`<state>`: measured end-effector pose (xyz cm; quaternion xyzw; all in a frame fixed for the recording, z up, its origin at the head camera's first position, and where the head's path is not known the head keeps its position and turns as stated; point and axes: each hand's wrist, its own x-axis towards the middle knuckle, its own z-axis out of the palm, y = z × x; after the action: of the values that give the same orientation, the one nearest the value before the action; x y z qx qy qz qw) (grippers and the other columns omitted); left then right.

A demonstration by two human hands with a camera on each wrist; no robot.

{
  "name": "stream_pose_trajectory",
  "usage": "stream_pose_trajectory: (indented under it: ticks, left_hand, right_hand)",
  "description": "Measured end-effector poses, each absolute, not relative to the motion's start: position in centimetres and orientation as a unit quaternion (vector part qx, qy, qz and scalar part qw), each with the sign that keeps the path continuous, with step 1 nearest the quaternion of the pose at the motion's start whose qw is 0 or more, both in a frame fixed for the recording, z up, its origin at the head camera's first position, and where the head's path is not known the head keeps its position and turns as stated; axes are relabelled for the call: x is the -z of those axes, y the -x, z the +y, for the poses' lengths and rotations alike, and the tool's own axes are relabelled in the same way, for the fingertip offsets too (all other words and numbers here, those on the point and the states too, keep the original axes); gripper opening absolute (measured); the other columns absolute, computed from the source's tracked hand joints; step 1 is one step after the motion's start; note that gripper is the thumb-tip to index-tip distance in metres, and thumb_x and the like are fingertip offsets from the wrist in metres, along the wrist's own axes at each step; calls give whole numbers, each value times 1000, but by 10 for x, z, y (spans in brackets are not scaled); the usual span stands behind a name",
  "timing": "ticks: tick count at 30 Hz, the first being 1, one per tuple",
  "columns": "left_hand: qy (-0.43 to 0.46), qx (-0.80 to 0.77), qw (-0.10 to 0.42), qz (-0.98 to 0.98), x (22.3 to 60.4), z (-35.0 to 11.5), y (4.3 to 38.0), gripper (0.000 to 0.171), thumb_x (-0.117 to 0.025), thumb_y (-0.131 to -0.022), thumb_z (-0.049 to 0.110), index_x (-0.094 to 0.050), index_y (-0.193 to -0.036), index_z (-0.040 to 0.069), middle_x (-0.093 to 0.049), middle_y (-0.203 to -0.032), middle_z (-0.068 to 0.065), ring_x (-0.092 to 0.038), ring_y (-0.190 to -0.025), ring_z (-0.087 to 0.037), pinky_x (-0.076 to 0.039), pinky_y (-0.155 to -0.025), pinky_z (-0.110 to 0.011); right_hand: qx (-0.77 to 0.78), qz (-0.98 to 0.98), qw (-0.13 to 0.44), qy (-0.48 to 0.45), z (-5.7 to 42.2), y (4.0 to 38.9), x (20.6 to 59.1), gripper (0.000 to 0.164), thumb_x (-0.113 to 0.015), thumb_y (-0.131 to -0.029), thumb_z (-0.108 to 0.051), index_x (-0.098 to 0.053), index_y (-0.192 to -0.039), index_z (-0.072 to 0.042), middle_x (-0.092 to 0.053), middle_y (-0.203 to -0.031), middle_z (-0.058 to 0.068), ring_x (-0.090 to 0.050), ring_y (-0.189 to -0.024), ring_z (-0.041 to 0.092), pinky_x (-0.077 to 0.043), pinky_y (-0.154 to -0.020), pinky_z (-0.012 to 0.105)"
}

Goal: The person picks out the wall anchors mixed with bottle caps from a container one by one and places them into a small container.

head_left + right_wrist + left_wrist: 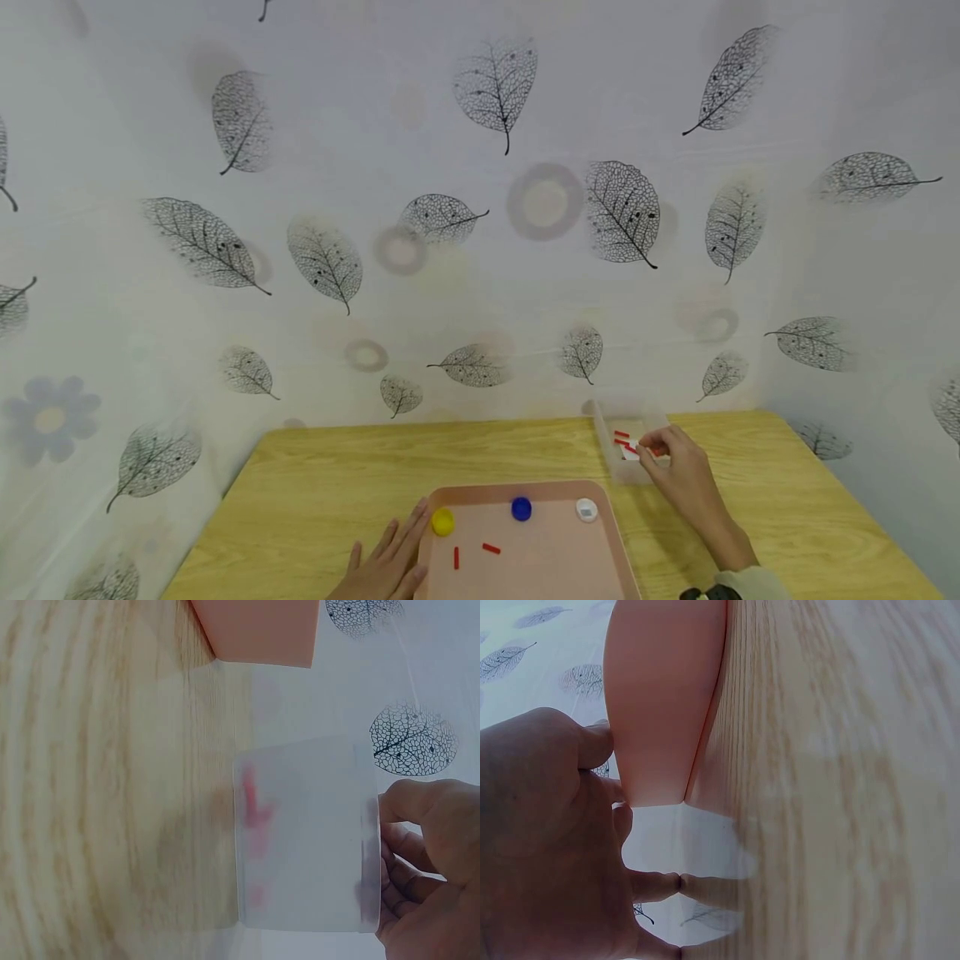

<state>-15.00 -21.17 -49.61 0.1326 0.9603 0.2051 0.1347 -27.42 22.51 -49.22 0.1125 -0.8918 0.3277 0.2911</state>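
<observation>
My left hand (386, 560) rests at the left rim of a pink tray (525, 493), fingers spread. In the left wrist view, some fingertips of this left hand (547, 840) touch the table and the thumb side meets the tray's outer wall (660, 697). My right hand (686, 475) reaches into a translucent plastic box (632, 473) holding several small red sticks (622, 434). Red shows between its thumb and fingers; whether they pinch a stick is unclear. In the right wrist view, the right hand (442, 862) has bent fingers at the box's rim, partly behind its cloudy wall.
Inside the tray sit a yellow cap (442, 522), a blue cap (521, 509) and a white cap (587, 510). Two red sticks (491, 548) lie loose there, left of the middle. The wooden table (337, 458) ends at a leaf-patterned wall covering (480, 292).
</observation>
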Motion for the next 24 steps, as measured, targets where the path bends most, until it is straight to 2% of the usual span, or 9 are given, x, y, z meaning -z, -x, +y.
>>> stream_pose_trajectory:
  ticks: [8, 12, 15, 20, 24]
  left_hand:
    - [-137, -237, 123, 954, 502, -212, 154, 61, -21, -99, 58, -2, -152, 36, -3, -158, 11, -21, -139, -40, -4, -87, -83]
    - [-138, -237, 127, 953, 502, -212, 155, 61, -21, -99, 58, -2, -152, 36, -2, -158, 11, -21, -139, -40, -5, -87, -83]
    - [-138, -240, 130, 952, 500, -212, 154, 61, -21, -99, 58, -2, -152, 36, -3, -158, 11, -20, -139, -40, -5, -87, -83]
    - [-138, -242, 133, 951, 497, -212, 153, 61, -21, -99, 58, -2, -152, 36, -3, -158, 11, -18, -140, -38, -4, -88, -83]
    - [-140, -241, 133, 951, 497, -213, 152, 60, -20, -99, 57, -1, -152, 36, -2, -158, 12, -17, -140, -38, -4, -88, -82]
  right_hand:
    - [-328, -893, 286, -114, 225, 275, 491, 9, -72, -79, -4, -65, -81, -9, -59, -80, 3, -58, -73, 20, -51, -64, 41]
    - [-328, -892, 288, -119, 225, 274, 489, 9, -72, -78, -4, -66, -81, -9, -59, -81, 3, -58, -73, 21, -51, -64, 41]
    - [-323, -891, 294, -123, 225, 272, 486, 10, -73, -77, -3, -66, -82, -8, -60, -81, 2, -58, -73, 19, -51, -64, 34]
    - [-338, -884, 297, -129, 223, 268, 476, 12, -74, -78, -4, -66, -83, -10, -61, -81, -2, -59, -74, 18, -45, -66, 17]
    - [-348, -880, 292, -137, 219, 264, 468, 13, -74, -79, -4, -65, -83, -12, -59, -81, -4, -59, -75, 20, -43, -67, 14]
